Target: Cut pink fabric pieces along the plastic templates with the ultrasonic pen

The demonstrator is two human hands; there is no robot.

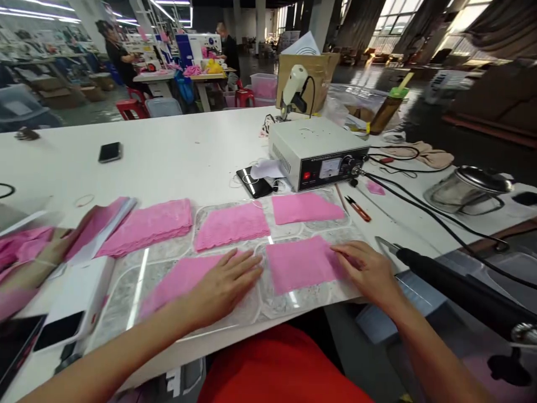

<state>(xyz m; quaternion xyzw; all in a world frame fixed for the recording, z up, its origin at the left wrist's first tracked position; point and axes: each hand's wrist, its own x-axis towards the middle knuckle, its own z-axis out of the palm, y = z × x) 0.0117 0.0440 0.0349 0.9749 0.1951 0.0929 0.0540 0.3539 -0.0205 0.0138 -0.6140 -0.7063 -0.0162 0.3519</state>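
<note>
My left hand (229, 282) lies flat, fingers stretched out, over a pink fabric piece (178, 280) at the front of the table. At the right edge of another pink fabric piece (296, 266), my right hand (364, 266) pinches its corner between thumb and fingers. Both pieces rest on a clear plastic sheet with rounded compartments (168, 249). Behind them lie a scalloped pink fabric piece (232, 225) and a further pink piece (306, 207). A thicker stack of pink fabric (146, 226) sits to the left.
A grey control box (323, 154) with cables stands at the back right. Orange-handled snips (358, 209) lie beside the sheet. A black handheld tool with a blade (453, 285) juts in from the right. Phones (109, 152), a glass pot (465, 190) and a white box (73, 302) also stand around.
</note>
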